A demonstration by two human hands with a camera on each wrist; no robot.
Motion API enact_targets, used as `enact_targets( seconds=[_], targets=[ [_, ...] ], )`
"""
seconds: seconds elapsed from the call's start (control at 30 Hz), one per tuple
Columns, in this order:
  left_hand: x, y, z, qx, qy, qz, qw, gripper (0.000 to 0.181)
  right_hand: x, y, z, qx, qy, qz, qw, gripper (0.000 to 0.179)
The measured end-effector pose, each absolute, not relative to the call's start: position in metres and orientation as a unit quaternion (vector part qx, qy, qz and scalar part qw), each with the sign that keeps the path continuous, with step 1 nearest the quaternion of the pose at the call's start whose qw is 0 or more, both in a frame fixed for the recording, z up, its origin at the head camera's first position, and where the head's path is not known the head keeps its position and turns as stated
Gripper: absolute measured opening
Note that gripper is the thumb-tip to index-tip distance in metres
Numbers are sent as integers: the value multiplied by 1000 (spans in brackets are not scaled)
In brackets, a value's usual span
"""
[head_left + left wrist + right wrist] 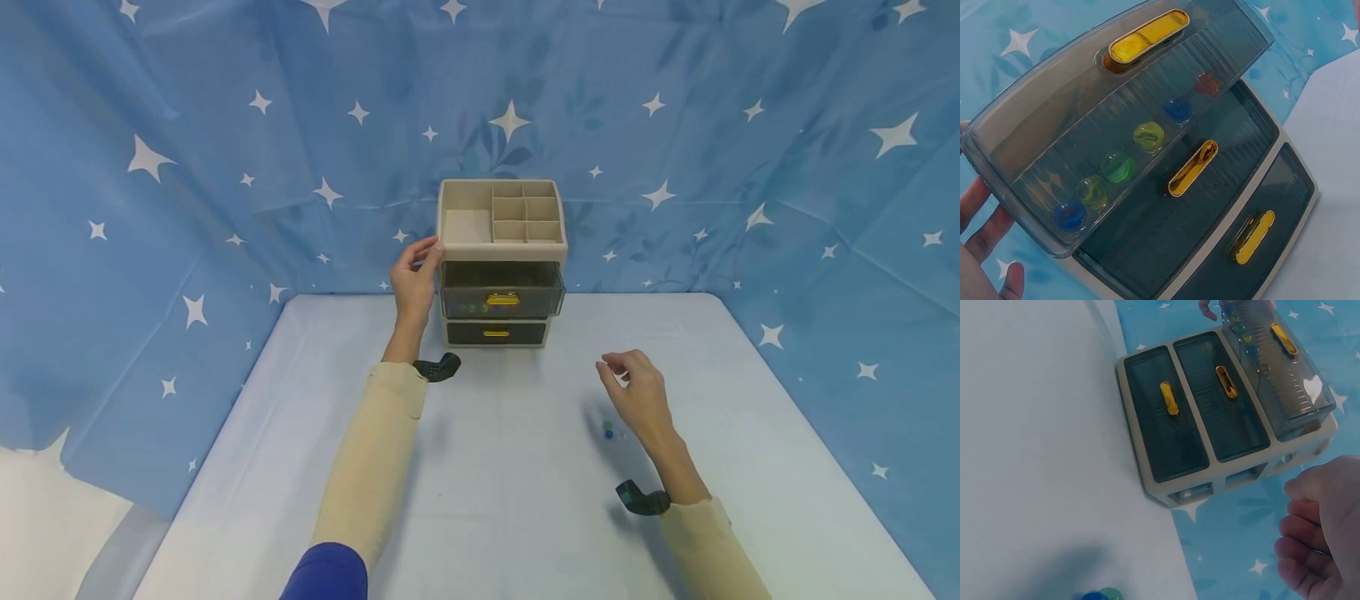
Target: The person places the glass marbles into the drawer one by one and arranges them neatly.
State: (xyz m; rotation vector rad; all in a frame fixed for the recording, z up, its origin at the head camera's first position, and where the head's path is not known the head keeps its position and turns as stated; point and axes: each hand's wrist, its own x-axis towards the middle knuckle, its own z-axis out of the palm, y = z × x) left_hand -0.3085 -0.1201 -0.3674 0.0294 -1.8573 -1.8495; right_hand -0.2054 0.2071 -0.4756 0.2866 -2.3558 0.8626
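Backdrop: blue star-printed cloth (375, 150) behind a white worktop (495, 483). Beige drawer organizer (517, 253) stands at the far middle; its top drawer (1041, 131) is pulled out, with six coloured glass marbles (1118, 167) along the front. Left hand (415, 287) is at the organizer's left side, thumb apart from the fingers; cannot tell how firmly they touch. Right hand (637, 390), fingers loosely curled, hovers over the right side, near loose marbles (608, 434).
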Motion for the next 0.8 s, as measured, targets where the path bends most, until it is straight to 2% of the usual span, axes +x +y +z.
enact_targets(
  seconds=[0.53, 0.8],
  targets=[
    [-309, -121, -367, 8, -683, -683, 257, 28, -195, 215, -495, 90, -906, 315, 268, 15],
    [-333, -130, -392, -4, -685, -680, 263, 31, -190, 218, -501, 77, -914, 313, 247, 16]
  ],
)
